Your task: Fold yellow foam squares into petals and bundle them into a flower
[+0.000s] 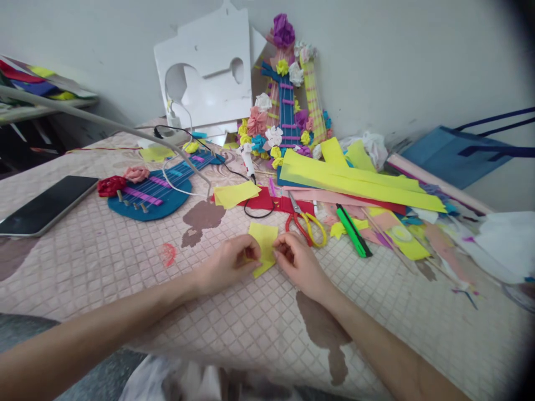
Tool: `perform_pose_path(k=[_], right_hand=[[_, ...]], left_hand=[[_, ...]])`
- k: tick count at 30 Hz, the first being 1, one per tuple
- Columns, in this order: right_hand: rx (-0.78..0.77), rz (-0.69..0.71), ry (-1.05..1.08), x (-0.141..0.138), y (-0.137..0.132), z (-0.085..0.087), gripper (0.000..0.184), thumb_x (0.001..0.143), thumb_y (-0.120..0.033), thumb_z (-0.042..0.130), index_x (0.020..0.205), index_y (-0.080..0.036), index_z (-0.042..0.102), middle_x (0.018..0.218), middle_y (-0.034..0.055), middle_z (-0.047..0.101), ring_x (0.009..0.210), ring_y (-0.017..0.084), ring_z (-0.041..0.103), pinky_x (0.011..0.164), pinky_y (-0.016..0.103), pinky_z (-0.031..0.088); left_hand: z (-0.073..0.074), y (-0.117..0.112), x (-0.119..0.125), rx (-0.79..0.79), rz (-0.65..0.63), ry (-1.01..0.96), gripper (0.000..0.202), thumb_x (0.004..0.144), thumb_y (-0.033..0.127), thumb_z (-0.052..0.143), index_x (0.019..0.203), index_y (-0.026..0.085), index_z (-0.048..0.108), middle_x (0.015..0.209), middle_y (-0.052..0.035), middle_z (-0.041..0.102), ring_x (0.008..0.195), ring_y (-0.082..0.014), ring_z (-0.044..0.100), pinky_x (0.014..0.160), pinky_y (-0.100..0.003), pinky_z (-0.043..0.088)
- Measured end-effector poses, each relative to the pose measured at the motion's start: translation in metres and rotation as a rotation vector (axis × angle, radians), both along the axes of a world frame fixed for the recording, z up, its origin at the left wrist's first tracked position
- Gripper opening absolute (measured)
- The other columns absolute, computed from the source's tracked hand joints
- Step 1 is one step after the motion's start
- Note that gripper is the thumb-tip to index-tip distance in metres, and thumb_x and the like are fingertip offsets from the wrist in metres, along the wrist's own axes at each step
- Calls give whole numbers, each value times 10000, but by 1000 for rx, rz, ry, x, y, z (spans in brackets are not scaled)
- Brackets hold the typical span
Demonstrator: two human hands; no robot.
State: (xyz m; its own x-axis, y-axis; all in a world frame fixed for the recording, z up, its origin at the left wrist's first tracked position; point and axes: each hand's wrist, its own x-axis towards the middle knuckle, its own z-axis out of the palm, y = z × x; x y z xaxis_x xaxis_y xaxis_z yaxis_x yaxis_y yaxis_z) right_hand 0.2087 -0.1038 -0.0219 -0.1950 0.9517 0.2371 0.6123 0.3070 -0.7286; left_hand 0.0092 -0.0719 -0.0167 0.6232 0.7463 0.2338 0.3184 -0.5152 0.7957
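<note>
A small rectangle of yellow crepe paper is held between both hands, just above the patterned tablecloth. My left hand pinches its left edge near the lower corner. Fingers of my right hand are curled and closed on its right edge. Just beyond lie scissors with red and yellow handles. A stack of cut yellow paper pieces rests on red paper behind the hands. To the right is a green utility knife.
A blue paper guitar with paper roses and a phone lie at left. Behind stand a glue gun, flower-covered guitars and a white foam board. Long yellow strips and scraps cover the right; a cable crosses the left.
</note>
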Motion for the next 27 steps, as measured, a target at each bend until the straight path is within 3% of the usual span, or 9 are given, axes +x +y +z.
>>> perform_pose_path(k=[3,6,10,15,27], right_hand=[[-1,-17,33,-1,1,-2,124,798,-125,494,899,-195,506,889,28,490,719,133,540,639,268,474],[-22,-31,105,1,3,-6,111,805,-164,507,911,-196,508,898,31,491,718,131,542,619,258,479],[-71,-48,198,5,7,-11,97,816,-199,511,912,-197,503,875,27,512,704,130,543,596,253,473],[-93,-51,202,6,7,-12,110,815,-199,510,925,-195,507,832,16,519,675,126,530,587,257,461],[-80,-68,215,6,9,-15,155,814,-202,526,969,-196,512,835,14,522,663,118,526,568,246,445]], left_hand=[[-1,8,-4,55,175,-42,33,807,182,502,836,177,516,780,-7,578,714,-123,547,648,-251,458],[-2,23,-7,92,267,70,122,789,258,559,876,177,528,838,-19,575,684,-124,561,624,-257,460],[5,43,-3,53,259,244,263,769,325,585,970,166,522,969,-60,579,664,-136,591,621,-277,462],[16,60,7,4,248,467,427,622,333,722,980,184,544,897,-28,630,776,-205,608,610,-268,415],[3,56,7,-52,201,226,305,643,194,669,923,182,548,649,45,603,604,-129,566,542,-219,391]])
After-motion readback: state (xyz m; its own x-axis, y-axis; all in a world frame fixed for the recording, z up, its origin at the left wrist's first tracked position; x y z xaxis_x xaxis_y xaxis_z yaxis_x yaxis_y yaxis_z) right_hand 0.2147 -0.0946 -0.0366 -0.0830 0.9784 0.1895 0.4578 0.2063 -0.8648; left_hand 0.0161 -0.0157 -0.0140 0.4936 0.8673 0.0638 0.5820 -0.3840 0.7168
